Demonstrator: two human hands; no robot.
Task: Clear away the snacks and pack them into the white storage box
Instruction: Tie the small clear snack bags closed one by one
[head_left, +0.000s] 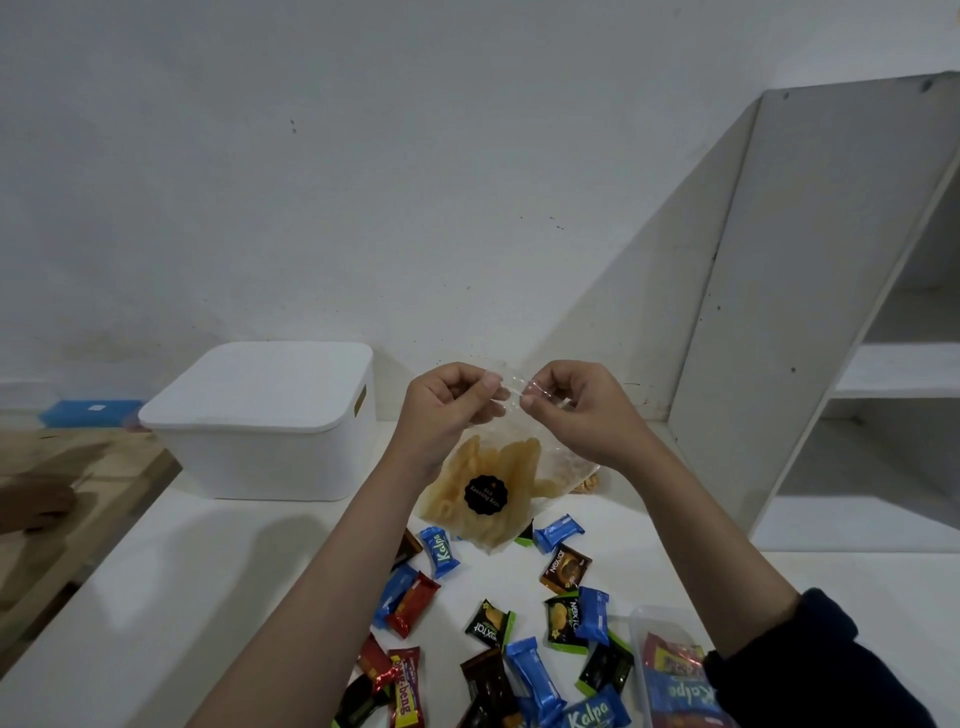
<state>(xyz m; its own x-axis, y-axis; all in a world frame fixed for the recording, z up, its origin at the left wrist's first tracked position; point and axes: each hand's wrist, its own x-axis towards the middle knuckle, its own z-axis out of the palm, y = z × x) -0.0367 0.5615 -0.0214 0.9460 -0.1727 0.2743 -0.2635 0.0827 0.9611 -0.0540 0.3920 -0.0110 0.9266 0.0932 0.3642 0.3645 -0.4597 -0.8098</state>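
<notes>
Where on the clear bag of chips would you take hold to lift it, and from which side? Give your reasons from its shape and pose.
Grip the clear bag of chips at its gathered, empty top, coming from above. The chips hang low in the bag, so the neck is thin, slack film that pinches easily and crushes nothing. The left hand and right hand already pinch it there.

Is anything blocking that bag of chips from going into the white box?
Yes. The white storage box has its lid on, so the clear chip bag, pinched at its top by both hands, cannot go in until the lid comes off.
</notes>
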